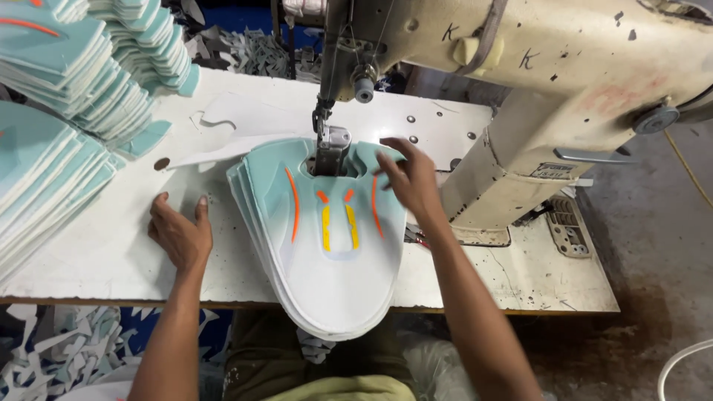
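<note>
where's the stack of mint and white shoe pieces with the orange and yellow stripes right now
In the head view, the stack of shoe pieces lies mid-table under the sewing machine's presser foot, between the left hand and the right hand.

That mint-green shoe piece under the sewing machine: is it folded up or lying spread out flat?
Spread flat. The mint-green shoe piece lies open on a stack of similar pieces, its orange and yellow stripes fully showing, its near end overhanging the table edge.

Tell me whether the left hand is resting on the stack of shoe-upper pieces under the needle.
No: the left hand lies flat on the bare table, beside the stack of shoe-upper pieces.
</note>
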